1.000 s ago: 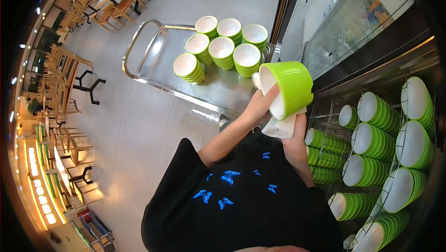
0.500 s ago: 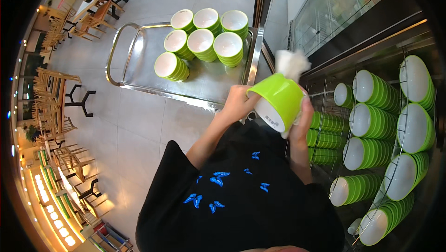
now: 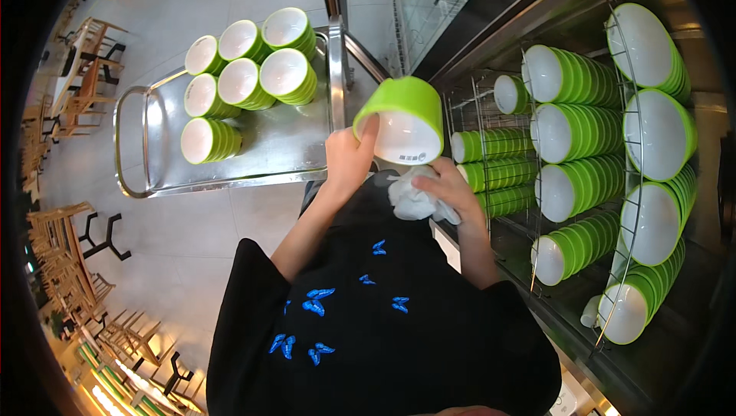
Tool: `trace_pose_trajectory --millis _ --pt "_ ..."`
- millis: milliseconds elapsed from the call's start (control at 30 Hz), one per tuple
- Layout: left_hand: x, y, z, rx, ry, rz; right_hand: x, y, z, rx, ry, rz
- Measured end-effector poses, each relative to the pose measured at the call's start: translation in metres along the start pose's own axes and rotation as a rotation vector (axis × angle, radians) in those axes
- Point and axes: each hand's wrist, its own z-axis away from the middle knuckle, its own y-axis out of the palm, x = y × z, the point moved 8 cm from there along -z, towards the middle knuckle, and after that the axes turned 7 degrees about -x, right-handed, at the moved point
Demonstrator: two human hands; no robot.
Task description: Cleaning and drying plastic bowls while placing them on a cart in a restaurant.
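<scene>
My left hand [image 3: 349, 157] grips the rim of a green bowl with a white inside [image 3: 402, 121], held up on its side with the inside facing me. Just below it, my right hand [image 3: 448, 190] clutches a crumpled white cloth [image 3: 410, 200]. Both hands hover between a steel cart [image 3: 253, 151] on my left and a wire rack [image 3: 537, 186] on my right.
Several stacks of green bowls [image 3: 245, 82] stand on the cart's tray. The rack holds rows of the same bowls on edge [image 3: 583, 124]. Wooden chairs and tables [image 3: 61, 263] line the tiled floor at the far left.
The bowl has turned so its white inside faces me. The cloth came out from behind the bowl and now sits below it in my right hand.
</scene>
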Motion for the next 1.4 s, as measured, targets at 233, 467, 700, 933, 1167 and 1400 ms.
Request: trace_pose_trajectory --millis 233,467,700,933,1167,1400 --pt "-0.016 0.044 0.017 0.294 0.260 -0.417 -0.055 -0.063 0.001 -0.578 0.167 -0.266" --pt "0.018 0.048 0.035 0.626 0.146 -0.332 -0.134 -0.207 -0.005 -0.912 0.387 -0.056" --pt "0.041 0.031 0.036 0.552 0.045 -0.164 -0.187 -0.254 -0.037 -0.784 0.398 -0.379" --pt "0.046 0.029 0.033 0.542 -0.086 -0.102 -0.182 -0.259 -0.048 -0.971 0.440 -0.073" --pt "0.043 0.033 0.030 0.555 -0.077 -0.108 -0.190 -0.289 -0.054 -1.307 0.394 0.134" --pt "0.058 0.028 0.025 0.498 -0.063 -0.284 -0.143 -0.273 -0.044 -1.385 0.498 0.620"
